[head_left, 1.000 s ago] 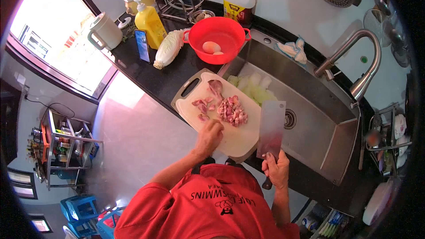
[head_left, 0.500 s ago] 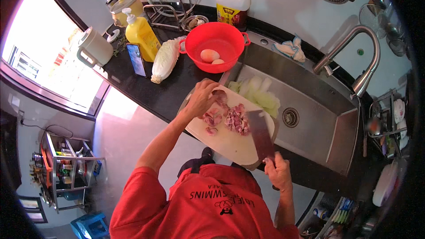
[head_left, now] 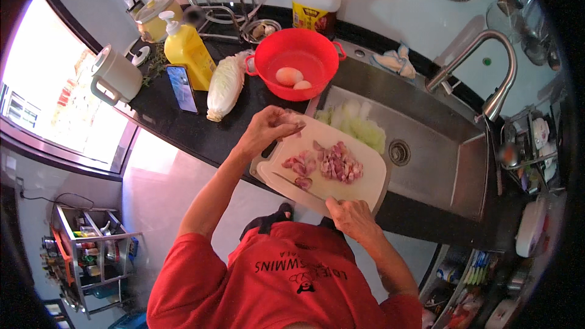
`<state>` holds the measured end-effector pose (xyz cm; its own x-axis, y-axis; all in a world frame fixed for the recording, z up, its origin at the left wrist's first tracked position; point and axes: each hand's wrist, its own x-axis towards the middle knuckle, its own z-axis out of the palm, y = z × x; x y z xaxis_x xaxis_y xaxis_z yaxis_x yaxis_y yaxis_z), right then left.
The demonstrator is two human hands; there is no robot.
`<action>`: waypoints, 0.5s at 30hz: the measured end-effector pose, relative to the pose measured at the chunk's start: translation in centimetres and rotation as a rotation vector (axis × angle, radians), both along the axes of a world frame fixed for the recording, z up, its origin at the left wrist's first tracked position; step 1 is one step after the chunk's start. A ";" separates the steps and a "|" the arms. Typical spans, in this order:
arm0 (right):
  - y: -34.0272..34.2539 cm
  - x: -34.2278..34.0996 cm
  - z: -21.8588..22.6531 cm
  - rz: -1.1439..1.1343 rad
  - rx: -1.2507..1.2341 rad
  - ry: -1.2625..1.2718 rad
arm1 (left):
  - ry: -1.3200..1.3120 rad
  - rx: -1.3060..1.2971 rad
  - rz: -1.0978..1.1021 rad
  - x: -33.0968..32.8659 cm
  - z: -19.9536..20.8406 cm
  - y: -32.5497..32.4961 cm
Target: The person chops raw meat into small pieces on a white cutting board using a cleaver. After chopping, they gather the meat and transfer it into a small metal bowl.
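A pale cutting board (head_left: 359,198) lies across the near edge of the sink and the counter. On it are a heap of chopped raw meat (head_left: 342,163) and some looser meat pieces (head_left: 300,163) to its left. My right hand (head_left: 352,216) is closed round the handle of a cleaver (head_left: 298,190). The blade points left, low along the board's near side, beside a small bit of meat (head_left: 303,182). My left hand (head_left: 271,129) hovers over the board's far left corner, its fingers pinched together. Whatever they hold, if anything, is hidden.
Pale cabbage leaves (head_left: 353,125) lie in the steel sink (head_left: 426,164) under a tall faucet (head_left: 509,73). A red basin (head_left: 292,45) holds two eggs. Left of it are a whole napa cabbage (head_left: 225,88), a yellow pump bottle (head_left: 190,55), a propped phone (head_left: 182,89) and a white jug (head_left: 116,74).
The cleaver has swung from upright at the meat's right to lying leftward along the board's near side. My right hand has moved left and farther in; my left hand has lifted off the meat.
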<state>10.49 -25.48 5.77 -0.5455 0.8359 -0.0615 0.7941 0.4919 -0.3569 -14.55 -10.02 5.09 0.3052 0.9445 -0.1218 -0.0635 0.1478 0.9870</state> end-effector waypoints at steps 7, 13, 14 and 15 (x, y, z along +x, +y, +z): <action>1.9 -1.1 -1.0 -0.180 -0.021 0.004 | -0.141 -0.064 0.329 -3.3 0.0 -6.3; 2.2 -2.2 -1.4 -0.331 -0.170 0.207 | -0.223 -0.203 0.450 -2.9 -2.8 -11.5; 2.3 -3.2 -1.9 -0.303 -0.132 0.235 | -0.235 -0.229 0.454 -2.8 -3.4 -11.7; 2.5 -4.3 -2.2 -0.271 -0.089 0.263 | -0.252 -0.222 0.472 -2.7 -4.0 -11.7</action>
<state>6.15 -23.03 3.60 -0.3127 0.9494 -0.0281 0.7667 0.2348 -0.5975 -17.24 -21.69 1.10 -0.0979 0.9454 -0.3110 -0.4016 0.2484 0.8815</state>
